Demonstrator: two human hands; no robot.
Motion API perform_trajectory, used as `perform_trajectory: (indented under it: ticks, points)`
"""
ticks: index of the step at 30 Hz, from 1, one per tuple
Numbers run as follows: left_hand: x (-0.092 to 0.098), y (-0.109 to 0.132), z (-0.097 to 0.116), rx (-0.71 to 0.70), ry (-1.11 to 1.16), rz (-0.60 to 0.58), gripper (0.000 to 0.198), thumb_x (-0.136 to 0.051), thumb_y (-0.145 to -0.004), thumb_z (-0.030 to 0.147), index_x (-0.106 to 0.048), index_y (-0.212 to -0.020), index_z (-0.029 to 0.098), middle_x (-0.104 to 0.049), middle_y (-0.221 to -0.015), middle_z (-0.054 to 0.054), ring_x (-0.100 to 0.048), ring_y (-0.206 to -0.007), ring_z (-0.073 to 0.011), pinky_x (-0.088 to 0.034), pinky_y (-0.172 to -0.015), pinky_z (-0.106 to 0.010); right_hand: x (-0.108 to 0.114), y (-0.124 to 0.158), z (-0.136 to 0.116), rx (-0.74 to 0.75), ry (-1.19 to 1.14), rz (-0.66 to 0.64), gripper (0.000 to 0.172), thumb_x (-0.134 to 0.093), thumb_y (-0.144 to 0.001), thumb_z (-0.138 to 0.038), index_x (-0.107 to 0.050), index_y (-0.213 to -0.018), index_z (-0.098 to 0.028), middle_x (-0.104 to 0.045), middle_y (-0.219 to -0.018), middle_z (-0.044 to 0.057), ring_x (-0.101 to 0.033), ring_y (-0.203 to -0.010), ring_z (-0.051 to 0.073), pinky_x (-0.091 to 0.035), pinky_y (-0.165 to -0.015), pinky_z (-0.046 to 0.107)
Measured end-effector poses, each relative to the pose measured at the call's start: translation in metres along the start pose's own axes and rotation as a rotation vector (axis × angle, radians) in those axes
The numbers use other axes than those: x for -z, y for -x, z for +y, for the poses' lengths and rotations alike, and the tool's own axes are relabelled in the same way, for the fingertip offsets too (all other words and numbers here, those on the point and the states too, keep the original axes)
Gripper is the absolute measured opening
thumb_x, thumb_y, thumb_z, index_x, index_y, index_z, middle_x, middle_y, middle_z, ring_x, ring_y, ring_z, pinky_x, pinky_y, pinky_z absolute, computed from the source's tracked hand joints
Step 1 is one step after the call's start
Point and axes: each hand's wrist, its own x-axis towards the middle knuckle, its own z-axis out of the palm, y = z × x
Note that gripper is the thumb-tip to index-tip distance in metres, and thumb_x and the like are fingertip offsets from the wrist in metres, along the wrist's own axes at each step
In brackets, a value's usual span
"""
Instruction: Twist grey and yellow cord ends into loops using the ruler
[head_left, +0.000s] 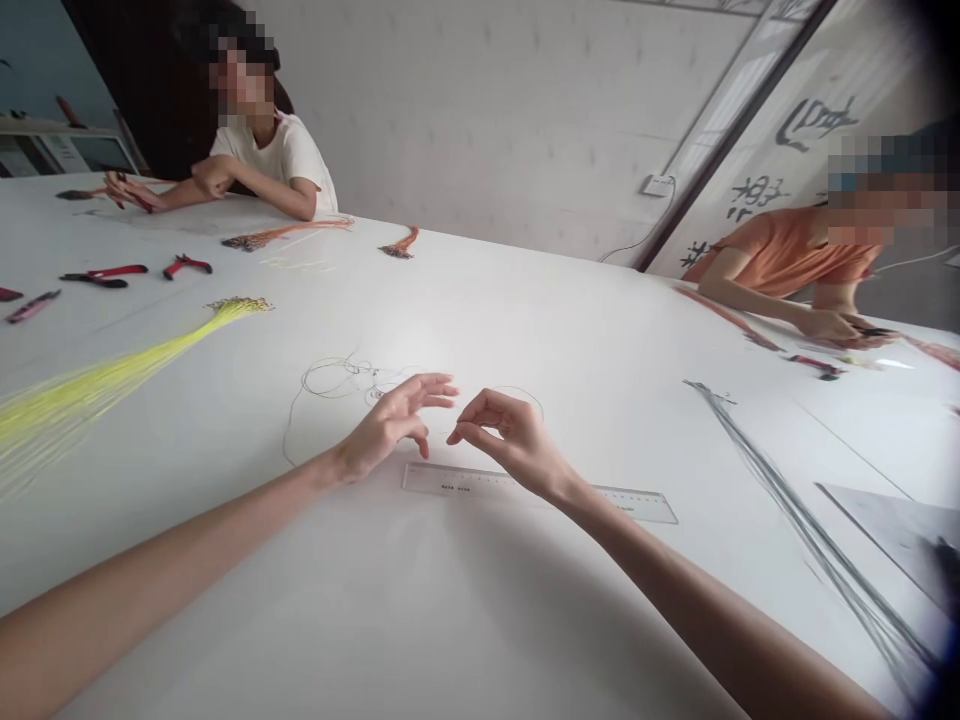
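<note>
My left hand (388, 428) is above the white table, its fingers stretched out and the thumb apart from them, with nothing visible in it. Just to its right, my right hand (511, 432) has thumb and forefinger pinched together; whatever may be between the tips is too fine to make out. A loose tangle of thin dark wire (360, 368) lies behind and left of my left hand, and a faint curve of it shows behind the right. Under my right hand and wrist, partly covered, lies a clear ruler (637, 505).
A yellow strand bundle (172, 343) lies at left, with red-handled pliers (112, 273) beyond. Grey strands (780, 480) and a flat sheet (892, 520) lie at right. Orange bundles (401, 243) sit at the far edge. Two people (289, 160) work across the table.
</note>
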Motion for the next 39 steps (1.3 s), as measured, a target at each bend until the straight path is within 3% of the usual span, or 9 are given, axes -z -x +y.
perform_trajectory:
  ticks: [3, 6, 11, 14, 17, 23, 29, 33, 39]
  points:
    - [-0.004, 0.005, -0.004, 0.05, 0.071, -0.031, 0.046, -0.046, -0.075, 0.016, -0.045, -0.12, 0.023, -0.051, -0.122, -0.009, -0.048, -0.113, -0.0249, -0.05, -0.052, -0.02, -0.003, -0.002, 0.006, -0.014, -0.024, 0.011, 0.006, -0.056, -0.083, -0.024, -0.054, -0.08, -0.019, -0.069, -0.077, 0.003, -0.066, -0.083, 0.019, -0.046, -0.083, 0.036]
    - [-0.006, 0.006, -0.006, 0.054, 0.063, 0.01, 0.04, -0.051, -0.08, 0.023, -0.044, -0.119, 0.022, -0.053, -0.117, -0.009, -0.056, -0.101, -0.0221, -0.05, -0.054, -0.022, -0.009, -0.002, 0.012, -0.036, -0.101, 0.03, 0.012, -0.056, -0.084, -0.03, -0.051, -0.09, -0.02, -0.07, -0.08, 0.003, -0.066, -0.084, 0.019, -0.047, -0.08, 0.036]
    - [0.0, 0.007, -0.007, 0.015, -0.133, 0.148, 0.022, -0.052, -0.082, 0.024, -0.054, -0.103, 0.018, -0.058, -0.099, -0.004, -0.057, -0.075, -0.0114, -0.049, -0.07, -0.027, -0.023, -0.004, 0.013, -0.103, -0.144, 0.072, 0.016, -0.055, -0.085, -0.031, -0.048, -0.095, -0.021, -0.071, -0.083, 0.004, -0.066, -0.085, 0.019, -0.047, -0.077, 0.035]
    - [0.004, 0.008, -0.005, 0.017, -0.26, 0.159, 0.016, -0.053, -0.082, 0.025, -0.057, -0.095, 0.018, -0.057, -0.074, 0.001, -0.052, -0.065, -0.0103, -0.045, -0.067, -0.026, -0.026, -0.007, 0.014, -0.133, -0.155, 0.107, 0.014, -0.055, -0.085, -0.032, -0.048, -0.09, -0.021, -0.071, -0.084, 0.005, -0.066, -0.087, 0.019, -0.045, -0.081, 0.035]
    - [0.005, 0.008, -0.005, 0.019, -0.378, 0.155, 0.015, -0.054, -0.08, 0.025, -0.058, -0.094, 0.018, -0.053, -0.067, 0.002, -0.05, -0.062, -0.0104, -0.043, -0.064, -0.025, -0.026, -0.007, 0.019, -0.166, -0.154, 0.121, 0.015, -0.057, -0.083, -0.033, -0.05, -0.083, -0.02, -0.071, -0.08, 0.004, -0.066, -0.084, 0.02, -0.045, -0.078, 0.034]
    - [0.006, 0.008, -0.013, -0.19, -0.715, 0.156, 0.006, -0.055, -0.077, 0.017, -0.061, -0.079, 0.017, -0.05, -0.068, 0.002, -0.045, -0.061, -0.0095, -0.04, -0.064, -0.024, -0.027, -0.005, 0.031, -0.238, -0.212, 0.134, 0.017, -0.061, -0.079, -0.034, -0.055, -0.076, -0.018, -0.068, -0.071, 0.002, -0.066, -0.081, 0.02, -0.046, -0.073, 0.031]
    - [0.01, 0.009, -0.018, -0.278, -0.795, 0.158, 0.008, -0.054, -0.076, 0.012, -0.061, -0.076, 0.016, -0.048, -0.065, 0.003, -0.042, -0.057, -0.0078, -0.037, -0.057, -0.021, -0.028, -0.004, 0.031, -0.19, -0.22, 0.118, 0.016, -0.061, -0.078, -0.032, -0.059, -0.076, -0.016, -0.067, -0.08, 0.004, -0.063, -0.077, 0.016, -0.045, -0.069, 0.028]
    - [0.015, 0.009, -0.014, -0.253, -0.785, 0.115, 0.01, -0.054, -0.075, 0.01, -0.061, -0.072, 0.016, -0.048, -0.063, 0.003, -0.04, -0.057, -0.0078, -0.035, -0.056, -0.021, -0.027, -0.004, 0.032, -0.167, -0.06, 0.087, 0.009, -0.056, -0.08, -0.024, -0.062, -0.077, -0.017, -0.062, -0.078, 0.002, -0.057, -0.072, 0.013, -0.043, -0.066, 0.026]
    - [0.027, 0.009, -0.007, -0.17, -0.714, -0.084, 0.011, -0.053, -0.075, 0.01, -0.06, -0.068, 0.016, -0.05, -0.06, 0.003, -0.04, -0.059, -0.0083, -0.035, -0.056, -0.021, -0.029, -0.005, 0.032, -0.067, 0.073, 0.058, 0.01, -0.056, -0.079, -0.019, -0.063, -0.071, -0.017, -0.055, -0.087, 0.003, -0.055, -0.076, 0.012, -0.044, -0.068, 0.025]
